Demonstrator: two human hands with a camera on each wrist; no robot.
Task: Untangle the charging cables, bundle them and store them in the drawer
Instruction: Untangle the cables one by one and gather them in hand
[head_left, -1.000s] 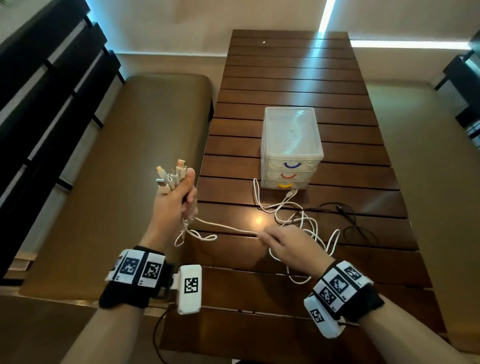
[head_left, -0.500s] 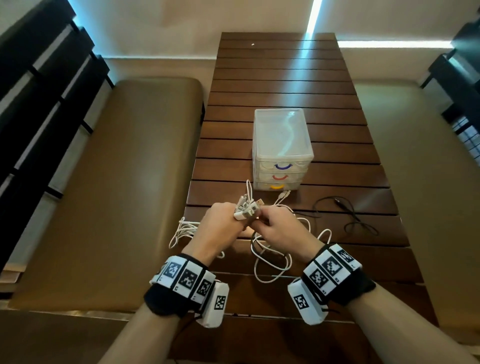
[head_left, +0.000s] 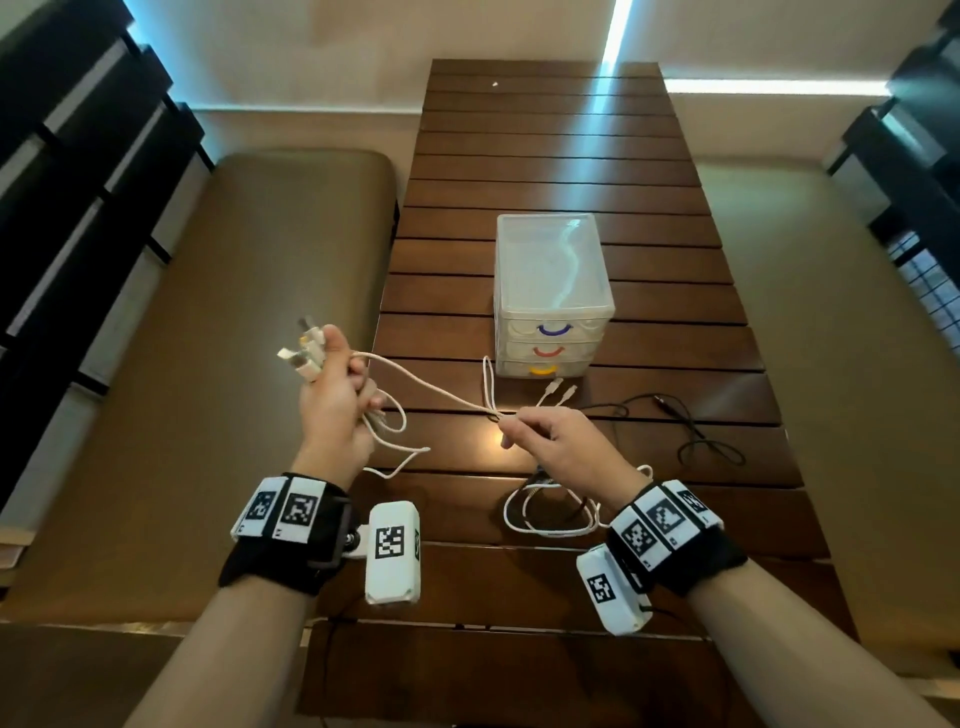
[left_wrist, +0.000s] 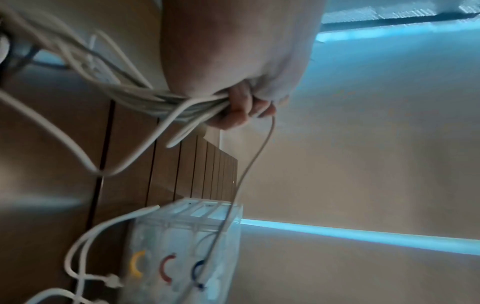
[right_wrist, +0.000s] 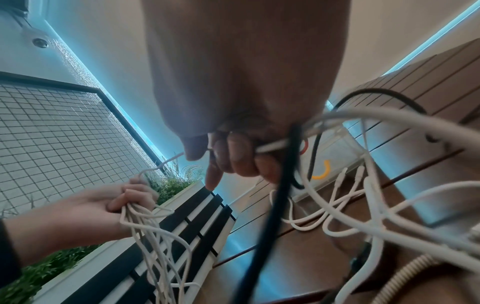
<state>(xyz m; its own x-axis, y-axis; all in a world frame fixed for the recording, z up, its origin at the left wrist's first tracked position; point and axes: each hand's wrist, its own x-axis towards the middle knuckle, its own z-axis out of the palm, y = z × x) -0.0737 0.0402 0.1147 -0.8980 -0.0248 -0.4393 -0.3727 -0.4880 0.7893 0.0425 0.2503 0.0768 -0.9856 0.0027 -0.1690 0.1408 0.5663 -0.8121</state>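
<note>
My left hand (head_left: 335, 400) is raised over the table's left edge and grips a bunch of white cables (head_left: 426, 387), their plugs (head_left: 304, 353) sticking up past my thumb. Loops hang below that fist (left_wrist: 241, 109). My right hand (head_left: 550, 439) pinches the white strands over the table, pulled taut from the left fist (right_wrist: 130, 197). More white cable (head_left: 550, 514) lies coiled under my right wrist. Two loose plug ends (head_left: 563, 389) lie in front of the clear drawer unit (head_left: 550, 291), whose three drawers look closed. A black cable (head_left: 691, 436) lies to its right.
The slatted wooden table (head_left: 545, 156) runs away from me between two tan padded benches (head_left: 234, 338). Dark slatted backrests (head_left: 78, 182) stand at the far left and right. A thin black wire runs from my right wrist camera.
My hands were together over the table half a second ago. Now the left hand has swung up and left with the plugs while the right stays low, stretching the white strands between them.
</note>
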